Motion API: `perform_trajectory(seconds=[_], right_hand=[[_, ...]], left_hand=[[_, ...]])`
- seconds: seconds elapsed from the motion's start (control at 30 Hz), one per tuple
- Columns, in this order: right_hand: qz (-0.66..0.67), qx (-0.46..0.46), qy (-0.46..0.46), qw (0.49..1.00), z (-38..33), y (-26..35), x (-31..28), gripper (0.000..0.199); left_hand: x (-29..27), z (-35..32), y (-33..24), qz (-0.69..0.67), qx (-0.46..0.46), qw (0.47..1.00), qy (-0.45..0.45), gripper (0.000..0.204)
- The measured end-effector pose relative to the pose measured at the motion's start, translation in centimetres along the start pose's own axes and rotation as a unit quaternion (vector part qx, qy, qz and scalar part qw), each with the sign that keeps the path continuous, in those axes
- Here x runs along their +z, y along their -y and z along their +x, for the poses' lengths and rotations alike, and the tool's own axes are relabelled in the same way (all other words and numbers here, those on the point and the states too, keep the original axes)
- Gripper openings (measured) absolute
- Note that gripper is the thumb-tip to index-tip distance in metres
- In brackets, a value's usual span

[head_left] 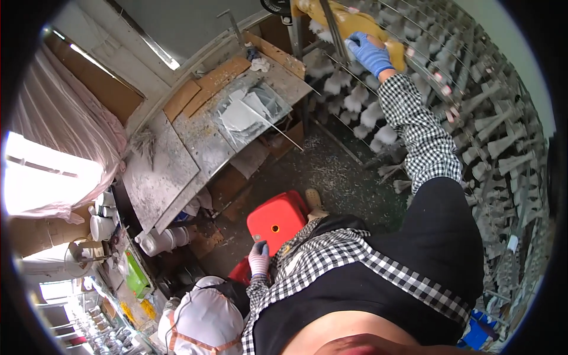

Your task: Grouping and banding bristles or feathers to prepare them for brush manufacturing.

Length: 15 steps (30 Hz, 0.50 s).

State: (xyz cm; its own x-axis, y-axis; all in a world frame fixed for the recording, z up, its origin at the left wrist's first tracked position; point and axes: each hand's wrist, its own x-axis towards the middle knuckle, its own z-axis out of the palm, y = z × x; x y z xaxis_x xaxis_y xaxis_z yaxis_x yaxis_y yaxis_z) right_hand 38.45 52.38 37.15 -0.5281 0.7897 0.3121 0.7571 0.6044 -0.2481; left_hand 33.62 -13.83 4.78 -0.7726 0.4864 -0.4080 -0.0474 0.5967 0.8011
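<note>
My right hand (370,53), in a blue knitted glove, reaches out to the far upper right. Its fingers are curled beside thin metal rods (335,29), in front of a yellow cloth-like piece (349,21); what lies in its grasp is hidden. Around it hang several fluffy white tufts (356,97) in rows on a wire rack. Low and near my body, my left hand (258,258), in a pale striped glove with grey fingertips, is closed next to the edge of a red plastic stool (278,220). Nothing shows in its fingers.
A worn worktable (165,171) at left carries cardboard (216,86), a white sheet (239,113) and a thin stick (272,127). Racks of grey brush-like pieces (503,130) line the right side. White buckets (163,239) and a person in a white cap (204,319) are at lower left.
</note>
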Motion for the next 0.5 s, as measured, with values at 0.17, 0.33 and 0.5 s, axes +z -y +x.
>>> perform_trajectory(seconds=[0.17,0.33,0.5], right_hand=[[-0.13,-0.054,0.064,0.988,4.2,2.0,1.2,0.056],[-0.198,-0.015,0.143,0.97,5.9,1.6,1.0,0.051],[-0.094,0.012,0.151,0.984,6.7,-1.1,2.0,0.04]], left_hand=[[0.9,3.9,-4.6,0.069,0.068,0.995,-0.006,0.014],[-0.6,7.8,-6.9,0.095,0.047,0.994,-0.012,0.017],[-2.2,12.4,-8.3,0.098,0.001,0.995,0.034,0.02]])
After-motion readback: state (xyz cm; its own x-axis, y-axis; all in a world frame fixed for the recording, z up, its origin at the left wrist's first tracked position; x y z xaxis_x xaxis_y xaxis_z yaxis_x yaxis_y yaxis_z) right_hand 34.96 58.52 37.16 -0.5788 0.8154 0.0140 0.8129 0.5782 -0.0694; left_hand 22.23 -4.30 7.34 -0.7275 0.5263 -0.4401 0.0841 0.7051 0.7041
